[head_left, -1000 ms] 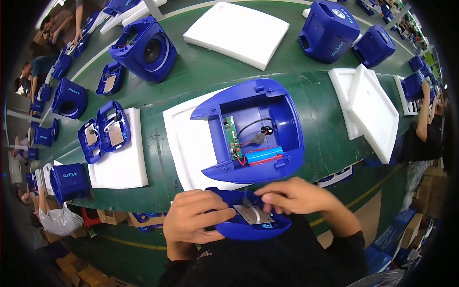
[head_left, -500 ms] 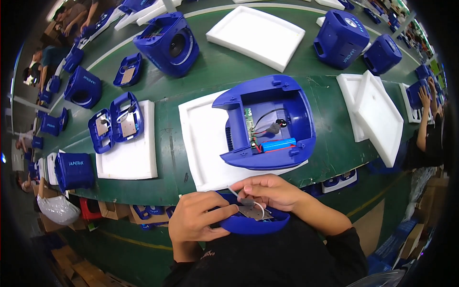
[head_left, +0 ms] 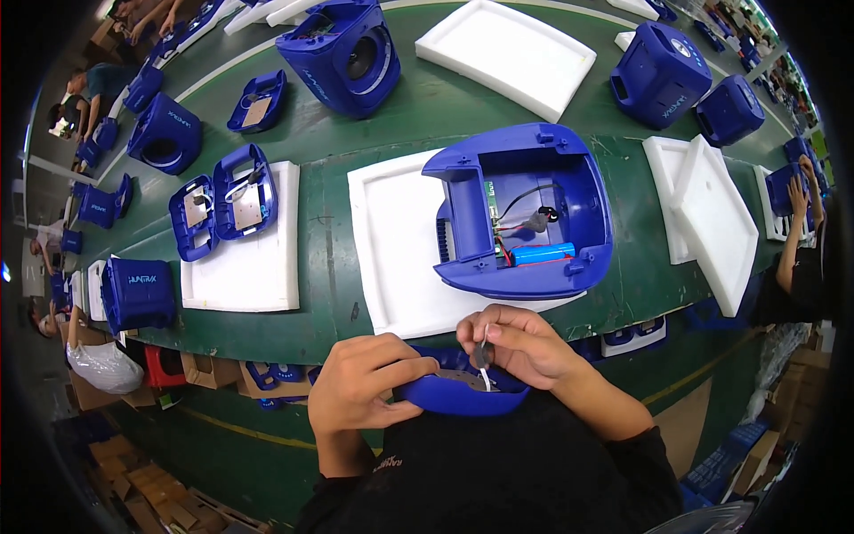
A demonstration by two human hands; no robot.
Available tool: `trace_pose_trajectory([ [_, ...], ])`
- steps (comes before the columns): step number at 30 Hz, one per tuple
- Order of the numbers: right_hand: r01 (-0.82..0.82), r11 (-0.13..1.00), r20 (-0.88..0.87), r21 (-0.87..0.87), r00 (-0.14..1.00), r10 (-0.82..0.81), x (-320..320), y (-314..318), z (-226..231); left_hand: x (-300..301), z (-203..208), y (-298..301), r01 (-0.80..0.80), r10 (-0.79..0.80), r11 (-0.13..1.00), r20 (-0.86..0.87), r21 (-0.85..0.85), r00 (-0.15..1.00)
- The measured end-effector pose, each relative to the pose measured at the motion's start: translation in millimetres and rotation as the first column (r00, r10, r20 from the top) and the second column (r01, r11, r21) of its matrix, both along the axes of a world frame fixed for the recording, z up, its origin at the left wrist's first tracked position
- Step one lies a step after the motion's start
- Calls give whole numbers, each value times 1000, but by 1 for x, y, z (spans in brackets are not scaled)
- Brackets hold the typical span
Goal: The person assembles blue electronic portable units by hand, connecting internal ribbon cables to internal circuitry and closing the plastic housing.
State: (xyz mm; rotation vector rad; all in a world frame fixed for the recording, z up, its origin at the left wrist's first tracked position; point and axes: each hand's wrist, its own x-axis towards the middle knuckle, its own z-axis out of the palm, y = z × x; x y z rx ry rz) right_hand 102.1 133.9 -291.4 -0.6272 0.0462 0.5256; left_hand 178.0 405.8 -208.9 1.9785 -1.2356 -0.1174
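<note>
My left hand (head_left: 363, 384) is closed on the left end of a curved blue plastic cover (head_left: 463, 397), held close to my body below the bench edge. Inside the cover lies a pale plate, partly hidden by my fingers. Above the cover's right side, my right hand (head_left: 527, 349) pinches a white cable with a dark grey sleeve (head_left: 483, 358); its lower end runs into the cover. Just beyond my hands, an opened blue speaker housing (head_left: 525, 287) lies cavity up, showing a blue cylindrical battery (head_left: 543, 254), a green circuit board and dark wires with a connector.
A white foam tray (head_left: 378, 258) lies under the housing. To the left, two blue covers with plates (head_left: 246, 212) rest on another foam tray (head_left: 286, 267). Blue speakers (head_left: 351, 58) and stacked foam trays (head_left: 712, 222) stand around the green bench. A co-worker's arms (head_left: 794, 214) reach in at right.
My right hand has drawn the cable more upright above the cover. The cover sits slightly higher in view, and the bench scene has shifted up and right together.
</note>
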Motion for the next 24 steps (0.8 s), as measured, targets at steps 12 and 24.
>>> trace_pose_trajectory([
  [12,236,949,302,-211,939,-166,-13,-26,82,0,16,-11,-145,143,987,-41,-66,989],
  [24,417,379,500,-826,853,150,109,-65,200,18,27,-66,-345,351,887,-37,-306,936],
])
